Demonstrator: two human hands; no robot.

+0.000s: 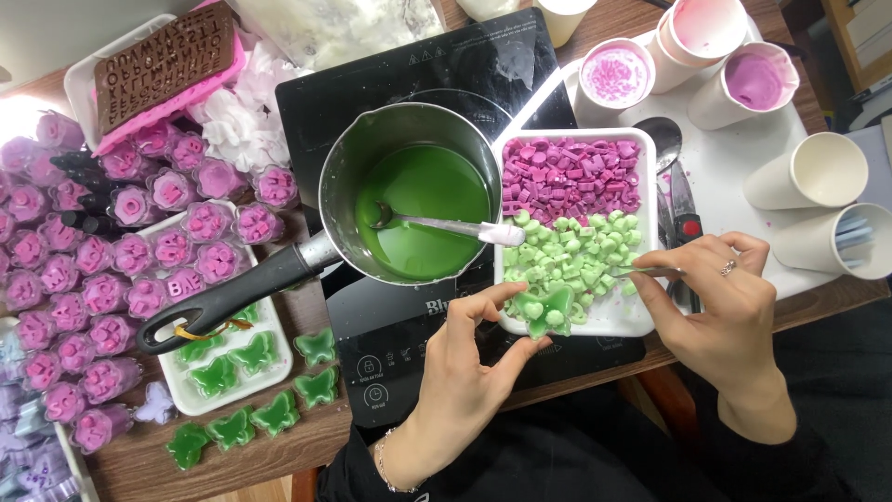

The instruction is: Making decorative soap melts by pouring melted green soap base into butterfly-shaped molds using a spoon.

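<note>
Here, left hand [465, 358] fingers pinch a green butterfly piece [546, 308]; right hand [720, 297] fingers clamp tweezers [646, 271].

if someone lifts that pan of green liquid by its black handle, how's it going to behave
The saucepan would probably feel front-heavy, since the green liquid sits far from the handle. The liquid may slosh, and the loose spoon resting inside could slide.

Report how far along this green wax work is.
Done: green butterfly pieces lie set on the table. In hand: the left hand steadies a green butterfly shape on the white tray, while the right hand works a thin metal tool there. Left: green liquid fills the saucepan.
</note>
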